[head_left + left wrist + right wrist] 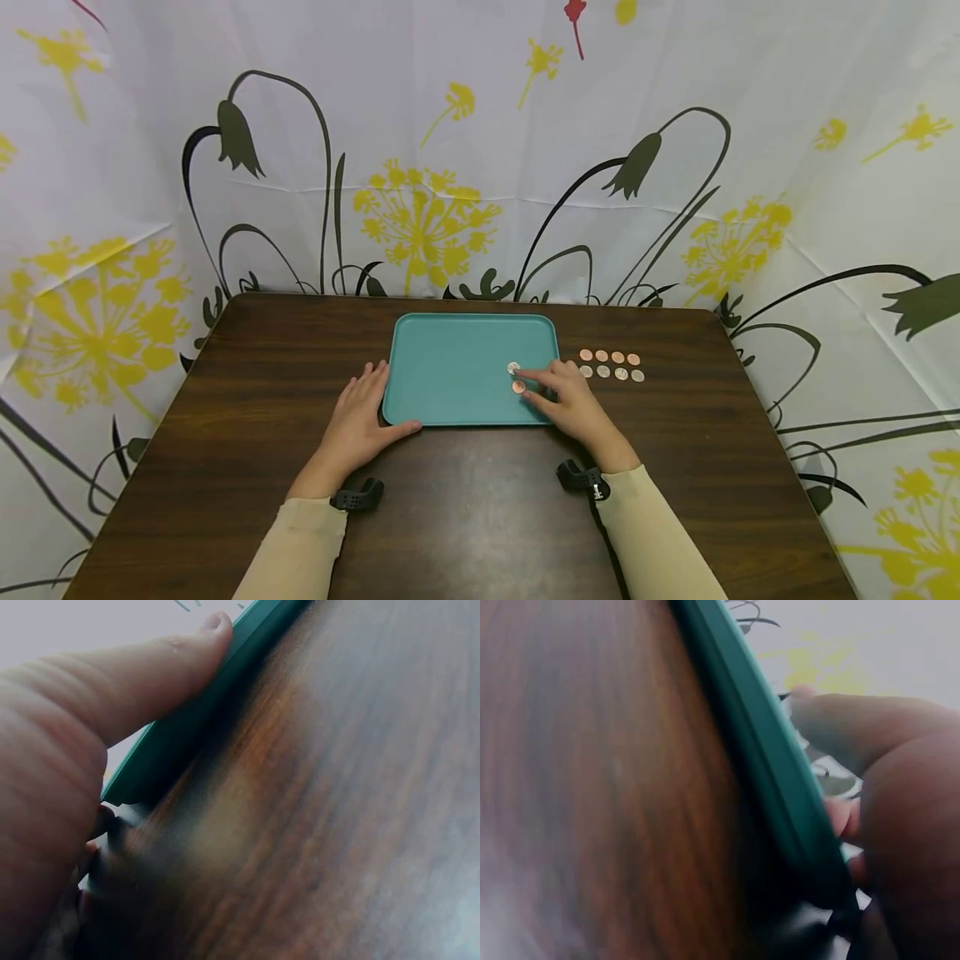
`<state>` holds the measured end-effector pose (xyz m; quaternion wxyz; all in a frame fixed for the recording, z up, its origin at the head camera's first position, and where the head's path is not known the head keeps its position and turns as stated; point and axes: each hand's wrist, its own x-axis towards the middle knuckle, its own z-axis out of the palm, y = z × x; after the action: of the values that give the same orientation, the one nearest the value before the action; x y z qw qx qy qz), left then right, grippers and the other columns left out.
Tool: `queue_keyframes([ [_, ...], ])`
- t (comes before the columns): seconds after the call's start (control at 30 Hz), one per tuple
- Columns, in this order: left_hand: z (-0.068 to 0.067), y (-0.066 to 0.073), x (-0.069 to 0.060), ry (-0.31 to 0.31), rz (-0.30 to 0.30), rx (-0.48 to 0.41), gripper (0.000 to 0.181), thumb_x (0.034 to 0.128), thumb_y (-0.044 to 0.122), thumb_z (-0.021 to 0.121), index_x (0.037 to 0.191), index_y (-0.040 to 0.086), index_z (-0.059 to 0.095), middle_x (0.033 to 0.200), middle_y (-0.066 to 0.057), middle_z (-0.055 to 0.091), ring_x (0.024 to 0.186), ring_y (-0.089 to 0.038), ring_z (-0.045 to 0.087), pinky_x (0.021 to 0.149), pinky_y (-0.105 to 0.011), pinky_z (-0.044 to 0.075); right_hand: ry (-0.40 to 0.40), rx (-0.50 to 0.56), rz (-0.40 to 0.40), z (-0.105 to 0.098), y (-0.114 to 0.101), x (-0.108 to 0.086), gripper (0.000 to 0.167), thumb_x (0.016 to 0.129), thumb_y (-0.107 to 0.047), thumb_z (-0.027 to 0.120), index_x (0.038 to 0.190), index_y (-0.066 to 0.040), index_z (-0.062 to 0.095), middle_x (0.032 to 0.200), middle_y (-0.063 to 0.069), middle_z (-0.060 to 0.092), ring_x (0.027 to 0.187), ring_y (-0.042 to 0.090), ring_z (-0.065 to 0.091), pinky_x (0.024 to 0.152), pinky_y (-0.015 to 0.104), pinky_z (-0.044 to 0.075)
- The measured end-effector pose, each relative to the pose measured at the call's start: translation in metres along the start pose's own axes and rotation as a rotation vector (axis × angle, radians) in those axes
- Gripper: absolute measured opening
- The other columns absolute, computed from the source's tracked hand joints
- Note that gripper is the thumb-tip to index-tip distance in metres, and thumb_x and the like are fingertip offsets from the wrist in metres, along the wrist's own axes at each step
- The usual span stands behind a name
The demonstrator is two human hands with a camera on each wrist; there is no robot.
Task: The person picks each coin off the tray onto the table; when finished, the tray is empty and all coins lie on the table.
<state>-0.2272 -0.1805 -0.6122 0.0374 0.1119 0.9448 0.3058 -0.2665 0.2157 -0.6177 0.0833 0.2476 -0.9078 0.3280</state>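
A teal tray (457, 371) lies on the table, with a silver coin (513, 367) and a copper coin (518, 387) in its right half. My right hand (573, 404) reaches over the tray's right edge. Its index fingertip touches or hovers just at the silver coin, and the thumb tip is close to the copper one; contact is too small to tell. At the front left corner, my left hand (363, 425) rests against the tray with fingers extended along the left side. Its thumb (172, 667) lies on the front rim. In the right wrist view the tray rim (757, 742) hides both coins.
To the right of the tray sit a row of several copper coins (602, 356) and, nearer me, a row of several silver coins (603, 372). The dark wooden table (465, 508) ends at a flower-printed curtain (450, 125) behind. Black bands (358, 496) are on both wrists.
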Motion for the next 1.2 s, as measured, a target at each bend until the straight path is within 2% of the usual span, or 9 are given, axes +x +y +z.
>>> queue_keyframes([
  [0.1, -0.001, 0.001, 0.0, 0.002, 0.0, 0.002, 0.125, 0.0891, 0.068, 0.082, 0.175, 0.005, 0.017, 0.183, -0.018, 0.017, 0.172, -0.04, 0.009, 0.139, -0.063, 0.006, -0.045, -0.053, -0.004, 0.001, -0.003, 0.001, 0.05, 0.102, -0.031, 0.08, 0.15, -0.026, 0.07, 0.091, 0.001, 0.053, 0.08, 0.016, 0.031, 0.074, 0.034, 0.026],
  [0.2, -0.001, 0.001, 0.0, 0.002, -0.002, 0.002, 0.125, 0.0891, 0.068, 0.082, 0.175, 0.005, 0.017, 0.183, -0.018, 0.017, 0.172, -0.04, 0.009, 0.139, -0.062, 0.006, -0.072, -0.064, 0.037, 0.001, -0.007, 0.001, 0.046, 0.104, -0.033, 0.077, 0.149, -0.026, 0.07, 0.09, 0.001, 0.05, 0.08, 0.017, 0.03, 0.074, 0.034, 0.026],
  [0.3, -0.001, 0.001, -0.001, 0.002, -0.004, 0.001, 0.125, 0.0888, 0.069, 0.082, 0.176, 0.005, 0.017, 0.184, -0.017, 0.017, 0.172, -0.039, 0.009, 0.139, -0.062, 0.006, -0.056, -0.022, 0.079, 0.001, -0.007, 0.002, 0.028, 0.106, -0.026, 0.075, 0.133, -0.024, 0.079, 0.092, -0.002, 0.056, 0.083, 0.017, 0.037, 0.076, 0.034, 0.032],
  [0.4, 0.0, 0.001, -0.001, 0.004, -0.004, -0.002, 0.126, 0.0886, 0.07, 0.081, 0.176, 0.005, 0.017, 0.184, -0.017, 0.017, 0.172, -0.039, 0.009, 0.139, -0.062, 0.006, -0.034, 0.03, 0.099, 0.0, -0.003, 0.002, 0.014, 0.105, -0.016, 0.075, 0.116, -0.022, 0.081, 0.097, -0.004, 0.063, 0.087, 0.015, 0.045, 0.078, 0.033, 0.041],
  [0.47, 0.0, 0.0, -0.001, 0.004, -0.005, -0.002, 0.126, 0.0887, 0.069, 0.082, 0.176, 0.006, 0.017, 0.184, -0.017, 0.017, 0.172, -0.039, 0.009, 0.139, -0.063, 0.006, -0.036, 0.042, 0.088, -0.001, -0.001, 0.002, 0.017, 0.104, -0.011, 0.075, 0.116, -0.022, 0.081, 0.099, -0.005, 0.065, 0.088, 0.015, 0.046, 0.077, 0.032, 0.043],
  [0.6, 0.0, 0.001, 0.0, 0.0, -0.008, 0.0, 0.125, 0.0892, 0.067, 0.082, 0.176, 0.006, 0.016, 0.184, -0.016, 0.016, 0.172, -0.039, 0.009, 0.139, -0.062, 0.006, -0.043, 0.007, 0.027, 0.0, 0.002, 0.0, 0.029, 0.103, -0.01, 0.077, 0.129, -0.023, 0.08, 0.095, -0.004, 0.059, 0.083, 0.014, 0.04, 0.074, 0.03, 0.039],
  [0.8, 0.0, 0.001, 0.0, -0.001, -0.007, 0.003, 0.125, 0.0891, 0.068, 0.082, 0.176, 0.006, 0.016, 0.184, -0.017, 0.017, 0.172, -0.039, 0.009, 0.139, -0.063, 0.006, -0.051, -0.019, 0.006, 0.002, 0.001, 0.001, 0.021, 0.102, -0.013, 0.077, 0.121, -0.022, 0.078, 0.094, -0.003, 0.056, 0.084, 0.014, 0.04, 0.075, 0.031, 0.038],
  [1.03, 0.0, 0.001, 0.0, -0.002, -0.009, -0.003, 0.125, 0.089, 0.067, 0.083, 0.176, 0.006, 0.016, 0.184, -0.017, 0.017, 0.172, -0.039, 0.009, 0.139, -0.063, 0.006, -0.008, 0.109, 0.084, 0.0, 0.002, 0.001, 0.018, 0.098, -0.009, 0.081, 0.102, -0.018, 0.066, 0.096, -0.002, 0.062, 0.09, 0.017, 0.048, 0.079, 0.033, 0.044],
  [1.2, 0.0, 0.001, 0.0, 0.0, -0.007, 0.001, 0.125, 0.0889, 0.067, 0.083, 0.176, 0.005, 0.017, 0.183, -0.018, 0.017, 0.172, -0.04, 0.009, 0.139, -0.063, 0.006, 0.068, 0.205, 0.126, -0.003, 0.004, -0.001, 0.012, 0.1, -0.011, 0.081, 0.108, -0.017, 0.074, 0.097, -0.001, 0.069, 0.086, 0.015, 0.056, 0.074, 0.029, 0.049],
])
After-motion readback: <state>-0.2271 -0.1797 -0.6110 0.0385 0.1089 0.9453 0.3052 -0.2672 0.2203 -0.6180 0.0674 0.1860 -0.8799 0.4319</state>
